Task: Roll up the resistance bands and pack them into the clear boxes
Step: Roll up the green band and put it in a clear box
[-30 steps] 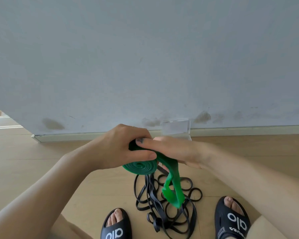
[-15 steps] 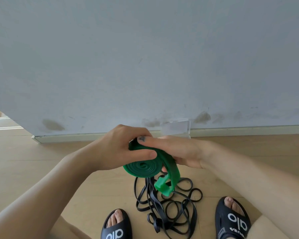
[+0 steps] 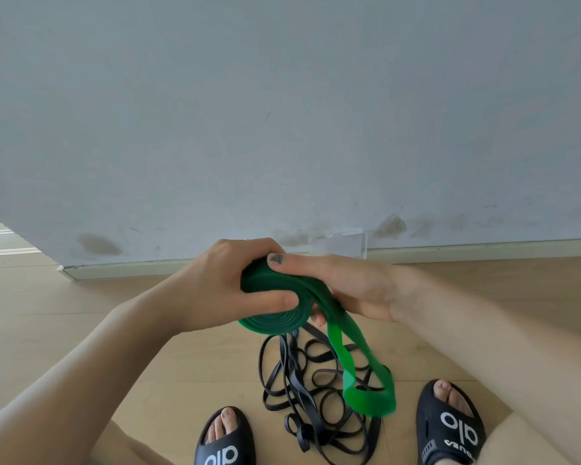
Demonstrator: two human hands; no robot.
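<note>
A green resistance band [image 3: 275, 318] is partly wound into a flat coil held in front of me. My left hand [image 3: 222, 283] grips the coil, thumb across its face. My right hand [image 3: 342, 283] holds the coil's far side, thumb on top and fingers beneath. The band's loose end hangs down to the right as a loop [image 3: 366, 394]. A tangle of black resistance bands [image 3: 302, 397] lies on the floor between my feet. One clear box [image 3: 344, 243] stands against the wall behind my hands, partly hidden by them.
A grey wall [image 3: 282, 112] with a pale skirting board [image 3: 483, 251] runs across close ahead. The floor is light wood [image 3: 64, 313]. My feet in black slides, left [image 3: 225, 437] and right [image 3: 450, 421], flank the black bands.
The hanging green end, drawn up short half a second ago, now swings lower and to the right as a longer loop. Both hands stay on the coil.
</note>
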